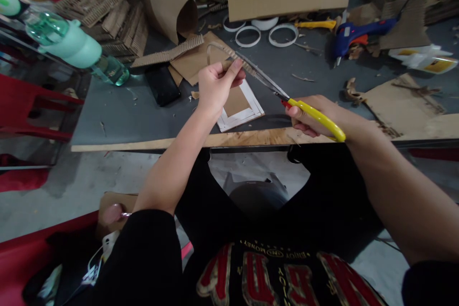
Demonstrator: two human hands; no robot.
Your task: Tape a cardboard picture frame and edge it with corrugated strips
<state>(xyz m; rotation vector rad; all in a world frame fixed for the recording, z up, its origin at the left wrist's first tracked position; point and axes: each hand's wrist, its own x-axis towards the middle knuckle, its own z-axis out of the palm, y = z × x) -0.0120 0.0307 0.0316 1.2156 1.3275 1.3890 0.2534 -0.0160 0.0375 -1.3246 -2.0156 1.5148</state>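
My left hand point(219, 83) pinches a thin strip of corrugated cardboard point(224, 49) between thumb and fingers, above the table. In my right hand point(310, 114) are scissors with yellow and red handles point(317, 117). Their blades point up and left and lie along the strip, close to my left fingertips. Whether the blades touch the strip is hard to tell. Below my hands, a flat piece of brown card with a white frame point(241, 111) rests near the table's wooden front edge point(251, 138).
A black phone point(162, 85) and a green bottle point(79, 48) stand or lie left. Stacked corrugated pieces point(120, 24) are behind. White rings point(248, 37), a yellow-handled tool point(315, 24), a blue glue gun point(353, 38) and a glue bottle point(425, 59) lie at the back and right.
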